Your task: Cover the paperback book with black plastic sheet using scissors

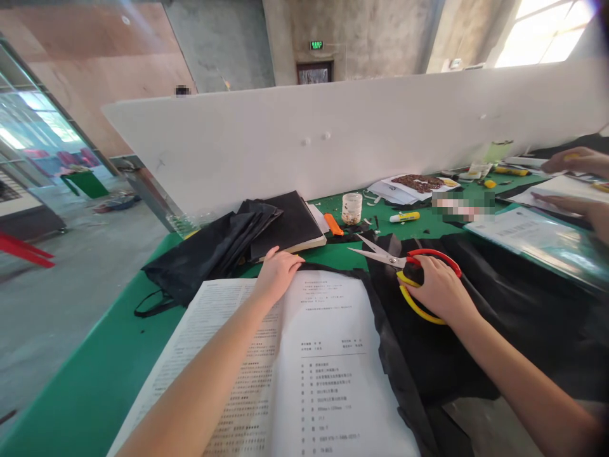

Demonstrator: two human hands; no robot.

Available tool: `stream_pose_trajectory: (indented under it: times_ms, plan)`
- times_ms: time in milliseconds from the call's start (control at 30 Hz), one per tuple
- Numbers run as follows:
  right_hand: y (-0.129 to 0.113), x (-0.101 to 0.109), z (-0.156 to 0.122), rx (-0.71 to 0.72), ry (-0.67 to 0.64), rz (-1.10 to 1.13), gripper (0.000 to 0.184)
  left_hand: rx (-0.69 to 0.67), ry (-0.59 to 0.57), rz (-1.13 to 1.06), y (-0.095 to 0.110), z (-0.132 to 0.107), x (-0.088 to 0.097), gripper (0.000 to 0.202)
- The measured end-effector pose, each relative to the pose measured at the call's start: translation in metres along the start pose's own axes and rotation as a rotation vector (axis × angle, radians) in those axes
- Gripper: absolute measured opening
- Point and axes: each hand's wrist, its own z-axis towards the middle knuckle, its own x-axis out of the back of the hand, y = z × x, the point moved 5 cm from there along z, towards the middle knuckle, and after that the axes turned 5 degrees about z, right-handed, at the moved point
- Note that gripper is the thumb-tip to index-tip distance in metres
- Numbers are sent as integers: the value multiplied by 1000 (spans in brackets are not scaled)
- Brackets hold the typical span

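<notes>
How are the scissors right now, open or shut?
Open: the scissors in the right hand have their two blades spread in a V, tips clearly apart.

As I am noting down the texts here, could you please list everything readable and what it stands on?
"ISBN 978-7-": open book; later digits uncertain.
"17.5": same page.
"EXIT", probably: green sign; characters above too small.
Too small or blurred: the book's other print, lettering on the yellow-white tube and teal folder.
</notes>
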Motion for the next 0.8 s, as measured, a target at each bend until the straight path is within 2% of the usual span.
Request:
stream_pose_trajectory:
  times_ms: [333, 800]
  plan:
    - [0, 0, 0, -14, -14, 3, 59, -57, 33, 26, 13, -1, 12, 22]
    - [-5, 7, -2, -32, -11, -36, 57, -116, 48, 122, 23, -2, 16, 26]
